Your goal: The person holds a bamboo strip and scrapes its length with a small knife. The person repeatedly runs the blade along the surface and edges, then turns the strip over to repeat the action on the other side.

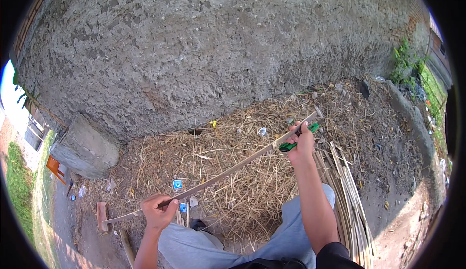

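A long, thin bamboo strip [228, 172] slants across in front of me, its far end up to the right. My left hand [159, 211] is closed round it near its lower-left end, which reaches past the fist toward a reddish brick [101, 216]. Toward the other end, my right hand [302, 143] grips a green-and-black tool [288, 146] that looks like a utility knife, held against the strip. The fingers hide much of the tool, and I cannot make out its blade.
Pale bamboo strips [350, 203] lie piled beside my right leg. Curled shavings [252, 206] cover the ground between my legs. Ahead rises a rough grey wall [228, 50], with a concrete block [87, 145] at its left. Two small blue packets [177, 184] lie near my left hand.
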The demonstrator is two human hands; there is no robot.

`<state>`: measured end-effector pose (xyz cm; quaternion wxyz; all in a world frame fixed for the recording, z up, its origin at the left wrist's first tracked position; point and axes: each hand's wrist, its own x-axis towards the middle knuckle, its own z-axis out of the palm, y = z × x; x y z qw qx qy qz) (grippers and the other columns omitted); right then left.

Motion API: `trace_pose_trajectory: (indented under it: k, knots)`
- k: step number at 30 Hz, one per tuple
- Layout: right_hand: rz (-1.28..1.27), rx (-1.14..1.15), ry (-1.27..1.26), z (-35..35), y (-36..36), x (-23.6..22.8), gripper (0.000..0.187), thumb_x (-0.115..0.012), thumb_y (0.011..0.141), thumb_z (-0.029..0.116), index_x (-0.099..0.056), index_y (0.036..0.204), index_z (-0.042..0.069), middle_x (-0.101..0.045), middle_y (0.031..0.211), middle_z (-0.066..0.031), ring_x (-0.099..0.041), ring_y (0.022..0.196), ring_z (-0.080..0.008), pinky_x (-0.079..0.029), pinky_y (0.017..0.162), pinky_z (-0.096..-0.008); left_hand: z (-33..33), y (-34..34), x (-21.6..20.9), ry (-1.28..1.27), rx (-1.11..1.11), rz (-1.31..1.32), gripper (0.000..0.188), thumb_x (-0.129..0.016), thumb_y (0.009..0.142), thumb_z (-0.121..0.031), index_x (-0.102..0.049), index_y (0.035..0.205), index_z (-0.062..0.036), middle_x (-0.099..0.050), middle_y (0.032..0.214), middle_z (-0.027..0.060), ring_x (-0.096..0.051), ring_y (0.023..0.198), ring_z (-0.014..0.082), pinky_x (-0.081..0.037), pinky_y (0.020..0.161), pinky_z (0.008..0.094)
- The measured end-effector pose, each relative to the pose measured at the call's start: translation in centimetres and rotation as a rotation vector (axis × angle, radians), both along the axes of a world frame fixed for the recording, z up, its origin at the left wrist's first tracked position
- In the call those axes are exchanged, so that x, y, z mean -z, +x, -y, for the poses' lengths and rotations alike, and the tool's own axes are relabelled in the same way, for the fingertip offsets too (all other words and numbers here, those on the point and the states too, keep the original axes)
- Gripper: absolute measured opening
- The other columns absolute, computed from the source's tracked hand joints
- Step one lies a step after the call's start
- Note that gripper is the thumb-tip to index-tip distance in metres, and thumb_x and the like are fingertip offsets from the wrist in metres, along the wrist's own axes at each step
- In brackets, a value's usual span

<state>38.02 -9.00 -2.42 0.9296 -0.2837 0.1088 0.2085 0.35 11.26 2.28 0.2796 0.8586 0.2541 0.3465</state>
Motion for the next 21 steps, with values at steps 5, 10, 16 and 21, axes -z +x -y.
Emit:
trace_pose_trajectory:
  k: [5,10,16,21]
  knots:
    - [-0.044,0.003,0.148,-0.8,-2.1,-1.5,0.034,-0.038,0.104,0.038,-0.051,0.095,0.008,-0.052,0.073,-0.0026,-0.036,0.05,-0.0074,-0.033,0.047,-0.0252,-2.1,-1.2,0.1,0.178,0.0,-0.099,0.013,-0.077,0.072,-0.01,-0.068,0.072,-0.0012,-0.059,0.059,0.0069,-0.056,0.052,0.0194,-0.042,0.052,0.0296]
    - [-0.075,-0.037,0.167,-1.1,-3.0,-3.0,0.047,-0.052,0.094,0.058,-0.044,0.072,0.016,-0.042,0.055,0.0037,-0.031,0.043,-0.0066,-0.028,0.041,-0.0228,-2.1,-0.8,-0.9,0.536,-0.182,-0.364,0.037,-0.079,0.071,-0.019,-0.067,0.103,-0.0065,-0.064,0.096,0.0108,-0.061,0.09,0.0285,-0.046,0.084,0.0399]
    - [0.057,-0.074,0.241,-2.8,-4.3,-3.0,0.047,-0.048,0.097,0.055,-0.041,0.072,0.016,-0.036,0.052,0.0042,-0.029,0.041,-0.0073,-0.028,0.04,-0.0227,4.6,4.2,-5.6,0.598,-0.004,-0.535,0.067,-0.073,0.079,-0.032,-0.046,0.135,-0.0055,-0.046,0.133,0.0188,-0.042,0.128,0.0381,-0.023,0.111,0.0503]
    - [0.175,-0.143,0.349,-4.0,-5.7,-3.3,0.046,-0.044,0.099,0.052,-0.041,0.073,0.015,-0.036,0.05,0.0042,-0.029,0.041,-0.0079,-0.027,0.042,-0.0238,6.2,8.8,-5.7,0.549,0.281,-0.502,0.064,-0.067,0.085,-0.043,-0.048,0.132,-0.0038,-0.051,0.128,0.0182,-0.05,0.122,0.036,-0.037,0.103,0.0469]
